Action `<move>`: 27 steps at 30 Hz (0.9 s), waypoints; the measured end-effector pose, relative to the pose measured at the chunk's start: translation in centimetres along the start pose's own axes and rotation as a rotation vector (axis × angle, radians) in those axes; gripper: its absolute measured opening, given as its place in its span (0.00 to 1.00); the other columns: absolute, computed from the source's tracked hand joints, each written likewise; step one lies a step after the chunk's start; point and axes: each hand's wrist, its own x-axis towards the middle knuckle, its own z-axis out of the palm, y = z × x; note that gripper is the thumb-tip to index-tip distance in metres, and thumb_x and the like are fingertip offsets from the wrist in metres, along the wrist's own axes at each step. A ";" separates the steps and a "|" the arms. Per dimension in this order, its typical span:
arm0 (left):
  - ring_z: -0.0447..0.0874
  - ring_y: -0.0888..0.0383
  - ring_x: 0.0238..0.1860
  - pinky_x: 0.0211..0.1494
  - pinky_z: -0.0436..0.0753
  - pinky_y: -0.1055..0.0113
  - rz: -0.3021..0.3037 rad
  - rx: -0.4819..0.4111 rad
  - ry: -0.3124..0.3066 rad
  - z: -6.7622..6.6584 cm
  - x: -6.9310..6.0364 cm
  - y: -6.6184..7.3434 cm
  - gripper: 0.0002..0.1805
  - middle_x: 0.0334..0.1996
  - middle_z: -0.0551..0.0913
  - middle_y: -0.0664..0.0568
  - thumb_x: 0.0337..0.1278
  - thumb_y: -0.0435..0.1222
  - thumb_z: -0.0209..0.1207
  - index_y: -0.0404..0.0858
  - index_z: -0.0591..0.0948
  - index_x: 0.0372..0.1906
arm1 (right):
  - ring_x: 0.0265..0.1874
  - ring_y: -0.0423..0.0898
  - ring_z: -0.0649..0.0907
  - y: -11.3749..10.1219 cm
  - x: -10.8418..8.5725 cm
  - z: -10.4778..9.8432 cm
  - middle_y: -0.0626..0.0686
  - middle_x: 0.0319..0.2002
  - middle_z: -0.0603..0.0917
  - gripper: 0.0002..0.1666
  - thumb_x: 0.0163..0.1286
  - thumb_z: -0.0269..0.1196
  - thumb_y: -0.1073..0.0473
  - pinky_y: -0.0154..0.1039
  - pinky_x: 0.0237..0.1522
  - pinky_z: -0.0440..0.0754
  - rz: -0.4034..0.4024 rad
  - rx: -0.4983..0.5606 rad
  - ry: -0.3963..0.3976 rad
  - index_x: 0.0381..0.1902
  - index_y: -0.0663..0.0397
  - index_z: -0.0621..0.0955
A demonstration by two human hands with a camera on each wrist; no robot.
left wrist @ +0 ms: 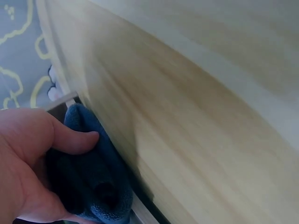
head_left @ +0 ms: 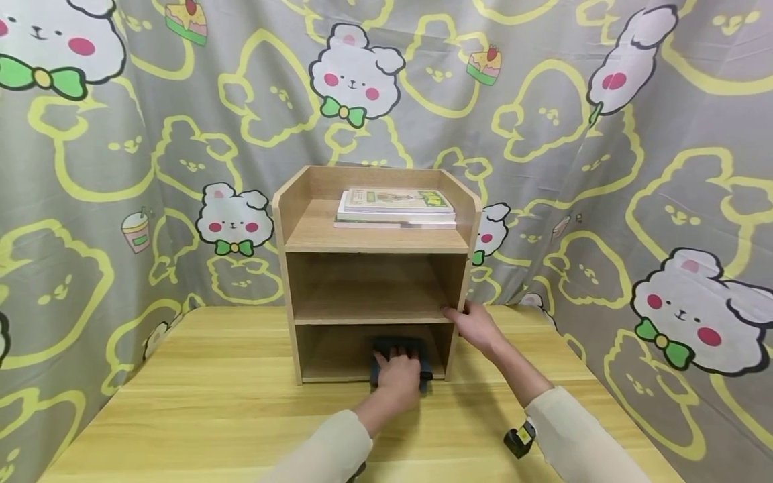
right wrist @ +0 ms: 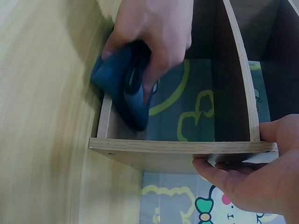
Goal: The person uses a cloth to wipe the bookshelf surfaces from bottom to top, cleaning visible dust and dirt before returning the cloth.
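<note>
A folded dark blue cloth [head_left: 395, 343] lies at the front edge of the lowest board of a small wooden shelf unit [head_left: 291, 288]. My left hand [head_left: 398, 377] grips this cloth from above, near the unit's right end. In the left wrist view, the thumb presses on the bunched cloth [left wrist: 110, 196]. My right hand [head_left: 475, 327] holds the unit's right side panel [right wrist: 182, 146] at the height of the middle board. Its thumb is on the inner side and the other fingers are around the outside; part of them is hidden behind the panel.
A stack of books [head_left: 395, 209] lies on the unit's top board. The unit stands on a light wood-grain table [head_left: 211, 402]. Behind and beside it hangs a grey patterned curtain [head_left: 253, 161]. A small black device [head_left: 519, 439] sits at the right wrist.
</note>
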 end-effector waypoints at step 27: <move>0.71 0.43 0.72 0.69 0.69 0.36 0.031 0.167 -0.068 0.1 0.2 4.1 0.29 0.67 0.79 0.53 0.55 0.48 0.72 0.54 0.81 0.64 | 0.51 0.60 0.82 0.2 0.1 0.2 0.68 0.56 0.82 0.32 0.75 0.57 0.49 0.40 0.40 0.79 0.012 -0.004 0.034 0.67 0.66 0.73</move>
